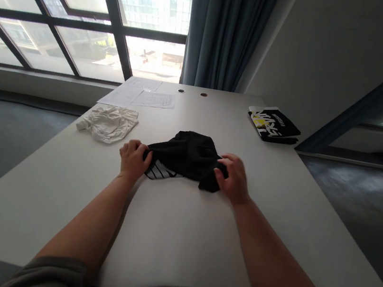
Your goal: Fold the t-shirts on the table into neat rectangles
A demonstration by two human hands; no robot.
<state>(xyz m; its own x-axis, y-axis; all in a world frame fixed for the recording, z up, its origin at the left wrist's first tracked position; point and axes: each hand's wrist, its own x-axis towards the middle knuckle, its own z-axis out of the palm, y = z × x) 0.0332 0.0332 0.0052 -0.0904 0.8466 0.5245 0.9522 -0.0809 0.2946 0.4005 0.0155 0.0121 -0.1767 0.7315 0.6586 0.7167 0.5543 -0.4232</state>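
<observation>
A crumpled black garment (190,154) with a black-and-white print on its lower left lies on the table in front of me; its exact kind is hard to make out. My left hand (134,158) has its fingers closed on the left edge of the cloth, beside the printed part. On the opposite side, my right hand (233,177) grips a bunched fold, with thumb and fingers around it. Part of the fabric is hidden under the fingers of both hands.
On the white table (170,236), a crumpled white cloth (110,124) lies at the left. Paper sheets (137,94) rest at the far left. Folded black clothes (273,123) with white and yellow print sit at the far right. Two round holes are near the back edge.
</observation>
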